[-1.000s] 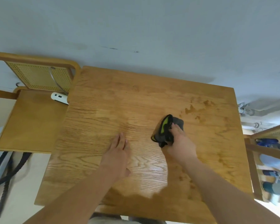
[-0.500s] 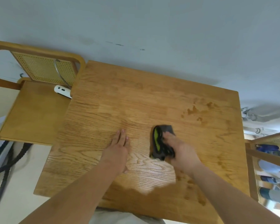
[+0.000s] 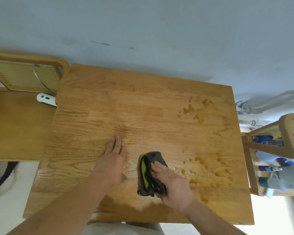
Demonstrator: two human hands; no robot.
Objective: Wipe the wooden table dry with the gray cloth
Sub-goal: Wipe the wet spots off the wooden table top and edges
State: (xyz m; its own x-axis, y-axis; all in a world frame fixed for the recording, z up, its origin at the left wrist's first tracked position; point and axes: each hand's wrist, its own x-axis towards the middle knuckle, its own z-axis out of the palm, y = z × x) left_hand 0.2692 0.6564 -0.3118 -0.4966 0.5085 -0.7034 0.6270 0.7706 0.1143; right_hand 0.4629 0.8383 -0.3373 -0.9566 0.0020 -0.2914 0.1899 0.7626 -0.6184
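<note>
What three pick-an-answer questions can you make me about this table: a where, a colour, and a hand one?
1. Where are the wet spots? A) right of the gray cloth B) left of it C) on a chair
2. What colour is the cloth's stripe? A) red B) blue C) lime green
3. What is the left hand doing? A) gripping the cloth B) lying flat on the wooden table C) waving
A, dark patches lie right of the cloth; C, the stripe is lime; B, its fingers are straight, palm down.

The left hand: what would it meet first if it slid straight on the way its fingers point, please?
Nothing, it seems: the left hand points over bare wooden table to the far edge by the wall.
</note>
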